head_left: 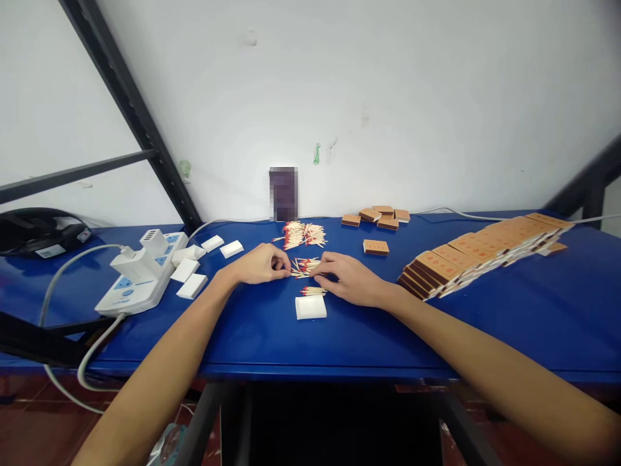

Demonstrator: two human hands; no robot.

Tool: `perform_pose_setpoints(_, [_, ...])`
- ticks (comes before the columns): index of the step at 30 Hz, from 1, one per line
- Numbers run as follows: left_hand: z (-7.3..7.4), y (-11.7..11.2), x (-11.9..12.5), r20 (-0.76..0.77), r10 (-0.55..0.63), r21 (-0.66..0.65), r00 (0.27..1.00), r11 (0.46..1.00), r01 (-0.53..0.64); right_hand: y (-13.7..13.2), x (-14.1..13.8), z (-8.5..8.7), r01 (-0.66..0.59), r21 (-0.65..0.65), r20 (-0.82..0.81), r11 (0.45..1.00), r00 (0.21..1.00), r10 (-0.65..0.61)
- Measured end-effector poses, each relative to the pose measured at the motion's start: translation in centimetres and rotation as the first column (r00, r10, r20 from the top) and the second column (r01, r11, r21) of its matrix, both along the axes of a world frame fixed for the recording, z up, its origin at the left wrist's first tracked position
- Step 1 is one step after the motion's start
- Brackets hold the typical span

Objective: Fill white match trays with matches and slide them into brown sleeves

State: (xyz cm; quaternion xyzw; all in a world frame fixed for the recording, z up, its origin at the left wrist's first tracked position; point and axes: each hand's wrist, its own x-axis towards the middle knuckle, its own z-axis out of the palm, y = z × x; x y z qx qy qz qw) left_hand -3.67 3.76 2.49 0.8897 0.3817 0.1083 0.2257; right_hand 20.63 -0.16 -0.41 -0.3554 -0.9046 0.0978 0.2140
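My left hand [266, 263] is closed in a pinch at the left side of a small bunch of red-headed matches [305, 265] on the blue table. On the opposite side of that bunch, my right hand [350, 279] pinches match ends between thumb and forefinger. Just below, a short row of matches [314, 291] lies side by side. Nearest the front edge is a white matchbox tray [311, 308], open side up. Behind both hands, a larger heap of matches [305, 235] is spread near the wall.
White matchbox trays [192, 286] lie left, beside a power strip [145, 285] with plugged-in chargers and cables. A brown matchbox sleeve [376, 247] lies right, several more [383, 215] behind. Stacked matchboxes [475, 255] run far right. A pixelated dark object [284, 194] leans on the wall.
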Motion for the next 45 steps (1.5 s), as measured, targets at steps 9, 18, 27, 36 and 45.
perform_pose_setpoints(9, [0.1, 0.4, -0.4, -0.02, -0.008, -0.023, 1.0, 1.0, 0.008, 0.1, 0.0, -0.2, -0.004, 0.017, 0.04, 1.0, 0.999, 0.003])
perform_pose_setpoints(18, [1.2, 0.5, -1.6, -0.081, 0.055, -0.135, 0.995, 0.989, -0.066, 0.1, 0.0, 0.1, 0.006, 0.031, 0.068, 1.0, 0.998, -0.008])
perform_pose_setpoints(27, [1.4, -0.6, -0.2, -0.081, -0.047, -0.18, 0.996, 0.983, 0.032, -0.3, -0.2, 0.5, -0.006, 0.005, 0.094, 1.0, 0.996, 0.006])
perform_pose_setpoints(36, [0.9, -2.0, 2.2, -0.039, -0.076, 0.05, 0.996, 0.996, 0.078, 0.1, -0.3, 0.3, -0.017, 0.0, 0.111, 1.0, 0.994, 0.017])
perform_pose_setpoints(45, [0.4, -2.1, 2.7, 0.089, -0.039, 0.161, 0.995, 0.987, 0.024, 0.0, -0.5, 0.5, -0.008, -0.023, 0.095, 1.0, 0.995, 0.01])
